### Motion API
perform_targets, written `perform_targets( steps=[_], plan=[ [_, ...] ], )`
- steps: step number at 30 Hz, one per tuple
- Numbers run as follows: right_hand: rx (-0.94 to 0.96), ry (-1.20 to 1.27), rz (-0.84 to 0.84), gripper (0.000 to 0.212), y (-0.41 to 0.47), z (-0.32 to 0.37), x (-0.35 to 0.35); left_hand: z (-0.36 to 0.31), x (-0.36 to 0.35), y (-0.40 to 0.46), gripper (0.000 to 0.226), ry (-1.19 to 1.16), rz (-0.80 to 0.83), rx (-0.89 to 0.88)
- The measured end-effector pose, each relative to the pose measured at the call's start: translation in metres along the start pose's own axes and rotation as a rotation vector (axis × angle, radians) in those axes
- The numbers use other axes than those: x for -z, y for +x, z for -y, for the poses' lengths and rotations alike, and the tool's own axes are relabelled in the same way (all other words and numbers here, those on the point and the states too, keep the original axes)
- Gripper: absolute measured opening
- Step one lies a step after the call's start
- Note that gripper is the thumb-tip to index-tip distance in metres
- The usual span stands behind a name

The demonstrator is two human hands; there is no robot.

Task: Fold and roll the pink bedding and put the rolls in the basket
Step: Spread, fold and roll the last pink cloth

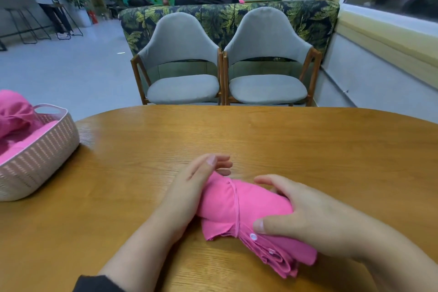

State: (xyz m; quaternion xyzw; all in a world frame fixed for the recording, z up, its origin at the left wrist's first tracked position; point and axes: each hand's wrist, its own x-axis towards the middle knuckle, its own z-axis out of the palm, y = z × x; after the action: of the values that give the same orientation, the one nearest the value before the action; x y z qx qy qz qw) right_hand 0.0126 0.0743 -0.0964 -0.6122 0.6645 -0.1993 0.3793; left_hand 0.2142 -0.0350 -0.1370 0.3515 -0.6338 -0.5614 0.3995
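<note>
- Half-rolled bright pink cotton bedding (239, 206) on oval wooden tabletop (284, 140), near edge.
- Left hand (189, 185) flat against roll's end, fingers straight; right hand (305, 216) curled round roll.
- Keep tension even; tuck buttoned tail.
- Woven cream plastic basket (45, 149) far left.

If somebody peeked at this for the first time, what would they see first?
Probably the bright pink bedding roll in the middle of the wooden table, with the left hand resting against one end and the right hand gripping the other. Next, the woven basket at the table's left edge, already holding more pink bedding.
</note>
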Motion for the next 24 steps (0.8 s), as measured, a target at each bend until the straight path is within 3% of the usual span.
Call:
perform_targets(
  steps=[4,7,9,12,14,17,21,24],
  plan=[
    [0.046,0.072,-0.12,0.085,-0.004,0.014,-0.022,-0.011,0.004,-0.006,0.054,-0.017,-0.119,0.054],
    [0.059,0.131,-0.071,0.091,-0.001,0.031,-0.032,-0.027,0.01,-0.01,0.045,-0.131,-0.246,0.042],
    [0.038,0.296,-0.001,0.096,0.003,0.044,-0.033,-0.035,0.018,-0.014,0.041,-0.17,-0.274,0.011],
    [0.061,0.506,0.06,0.07,0.01,0.066,-0.039,-0.042,0.034,-0.017,0.049,-0.153,-0.275,0.023],
    [0.085,0.569,0.023,0.052,0.016,0.08,-0.052,-0.045,0.051,-0.017,0.042,0.003,-0.301,0.004],
    [0.086,0.757,-0.012,0.049,0.026,0.097,-0.079,-0.046,0.098,-0.019,0.018,0.375,-0.38,-0.111],
    [0.128,1.084,-0.009,0.05,0.041,0.127,-0.108,-0.042,0.204,-0.026,0.024,1.081,-0.658,-0.217],
    [0.161,1.161,-0.026,0.045,0.052,0.151,-0.119,-0.051,0.26,-0.031,0.034,1.416,-0.681,-0.057]
  ],
)
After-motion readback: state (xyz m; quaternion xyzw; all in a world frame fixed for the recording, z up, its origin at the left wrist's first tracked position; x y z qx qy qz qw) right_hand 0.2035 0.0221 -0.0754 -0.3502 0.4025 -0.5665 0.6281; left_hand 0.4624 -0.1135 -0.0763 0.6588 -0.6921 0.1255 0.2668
